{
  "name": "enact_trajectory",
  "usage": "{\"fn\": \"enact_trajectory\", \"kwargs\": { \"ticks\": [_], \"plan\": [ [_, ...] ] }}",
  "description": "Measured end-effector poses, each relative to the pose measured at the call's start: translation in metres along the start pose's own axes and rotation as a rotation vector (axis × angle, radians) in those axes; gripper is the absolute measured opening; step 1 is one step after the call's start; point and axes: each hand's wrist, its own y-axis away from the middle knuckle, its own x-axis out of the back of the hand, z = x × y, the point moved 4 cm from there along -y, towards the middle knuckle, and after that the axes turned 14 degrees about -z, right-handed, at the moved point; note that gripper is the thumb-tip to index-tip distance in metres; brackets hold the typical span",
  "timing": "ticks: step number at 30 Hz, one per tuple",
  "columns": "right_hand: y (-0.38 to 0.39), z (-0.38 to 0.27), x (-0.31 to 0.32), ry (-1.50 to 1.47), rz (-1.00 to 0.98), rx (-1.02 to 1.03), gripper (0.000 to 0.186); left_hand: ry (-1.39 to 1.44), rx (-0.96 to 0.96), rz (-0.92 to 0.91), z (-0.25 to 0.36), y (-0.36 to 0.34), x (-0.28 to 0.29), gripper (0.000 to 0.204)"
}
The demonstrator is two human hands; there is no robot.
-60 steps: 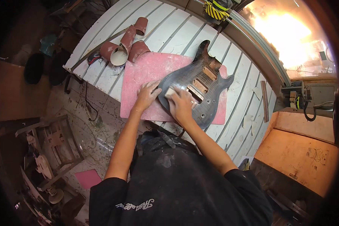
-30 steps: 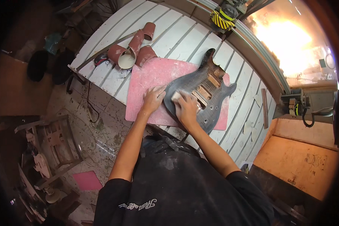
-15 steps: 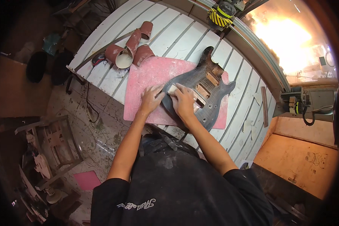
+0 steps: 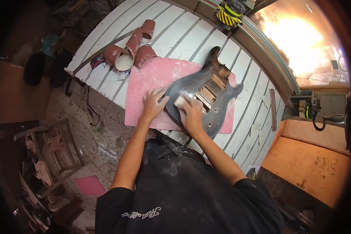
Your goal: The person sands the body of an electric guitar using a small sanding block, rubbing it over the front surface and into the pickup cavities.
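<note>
A dark guitar body [image 4: 216, 117] with routed cavities and small holes lies diagonally on a dusty pink pad [image 4: 146, 72], over a white slatted bench [image 4: 171, 25]. My left hand [image 4: 153, 102] is open at the body's left edge, fingers slightly bent and apart. My right hand [image 4: 192, 116] has its fingers closed on a pale block [image 4: 179, 101], pressed on the top of the body left of the cavities. Several red cones or tubes [image 4: 146, 54], coated with dust, lie at the bench's upper left, beside a dark tool [image 4: 97, 61].
A wooden strip [image 4: 272, 109] lies at the bench's right. A rail carriage with yellow striped bellows [image 4: 227, 17] is at the top. An orange wooden box [image 4: 300, 163] stands right, a cluttered frame [image 4: 54, 156] lower left, with a pink sheet [image 4: 89, 185] on the floor.
My right hand has shifted the pale block slightly toward me along the body since half a second ago. My left hand stays at the edge; the whole view has shifted a little.
</note>
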Motion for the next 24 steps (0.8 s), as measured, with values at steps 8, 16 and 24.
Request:
{"fn": "enact_trajectory", "kwargs": {
  "ticks": [8,16,24],
  "plan": [
    [0.048,0.017,0.002,0.050,-0.010,-0.035,0.017,-0.020,0.011,-0.018,0.003,-0.004,0.000,0.049],
    [0.010,0.015,-0.007,-0.010,-0.025,0.011,0.024,0.012,0.044,-0.055,0.005,-0.004,0.004,0.052],
    [0.164,0.100,0.058,-0.005,0.125,-0.152,0.020,-0.309,0.167,-0.055,0.031,0.007,-0.025,0.079]
  ]
}}
